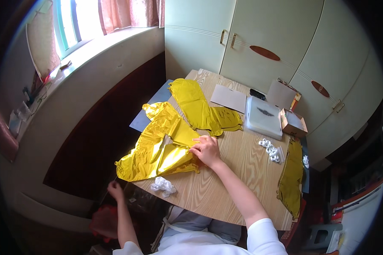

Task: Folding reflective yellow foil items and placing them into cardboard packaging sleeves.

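Note:
A shiny gold foil balloon [151, 146], flat and wrinkled, lies across the left front of the wooden table [238, 163]. My right hand [206, 150] rests at its right edge, with the fingertips pinching the foil. Just past the table's left front edge, my left hand [115, 190] is held low with curled fingers, close to the balloon's near left corner. What those fingers hold, if anything, is too small to make out. Behind lies a second flat gold foil balloon [200, 106]. A crumpled white tissue [162, 186] sits near the front edge.
Small white rings [271, 149] lie at the right, beside another strip of gold foil [290, 178] along the table edge. Farther back are a clear plastic case [263, 119], an open cardboard box [294, 123], a grey sheet [228, 97] and a black phone [257, 94]. Cabinets [263, 29] stand behind.

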The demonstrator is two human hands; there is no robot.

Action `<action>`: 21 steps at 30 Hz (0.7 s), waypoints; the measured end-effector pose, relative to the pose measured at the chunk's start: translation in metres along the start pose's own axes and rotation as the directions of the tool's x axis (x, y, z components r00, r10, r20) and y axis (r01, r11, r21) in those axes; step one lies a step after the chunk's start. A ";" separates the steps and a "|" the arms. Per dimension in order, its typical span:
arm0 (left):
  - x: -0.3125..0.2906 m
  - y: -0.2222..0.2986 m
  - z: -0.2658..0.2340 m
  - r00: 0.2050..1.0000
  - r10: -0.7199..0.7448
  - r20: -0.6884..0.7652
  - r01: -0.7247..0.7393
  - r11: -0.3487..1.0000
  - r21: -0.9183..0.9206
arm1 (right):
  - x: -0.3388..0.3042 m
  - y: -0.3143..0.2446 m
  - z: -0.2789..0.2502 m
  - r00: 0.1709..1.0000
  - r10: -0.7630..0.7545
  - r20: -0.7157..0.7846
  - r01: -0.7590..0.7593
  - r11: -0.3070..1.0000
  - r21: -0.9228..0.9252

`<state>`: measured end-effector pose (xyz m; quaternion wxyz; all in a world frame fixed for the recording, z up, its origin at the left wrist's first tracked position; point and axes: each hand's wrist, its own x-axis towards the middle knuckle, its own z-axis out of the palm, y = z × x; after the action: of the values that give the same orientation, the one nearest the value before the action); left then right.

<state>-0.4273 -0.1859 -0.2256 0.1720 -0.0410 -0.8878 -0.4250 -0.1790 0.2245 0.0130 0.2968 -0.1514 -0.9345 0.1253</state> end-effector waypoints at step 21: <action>0.109 0.284 0.024 0.874 0.350 0.337 -0.147 0.851 -0.504 | -0.027 -0.018 0.004 0.809 0.319 0.494 -0.179 0.934 -0.310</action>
<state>-0.4742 0.0053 0.0081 0.0186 -0.2874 -0.7629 -0.5788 -0.1636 0.1975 0.0020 -0.0172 -0.2682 -0.9597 0.0824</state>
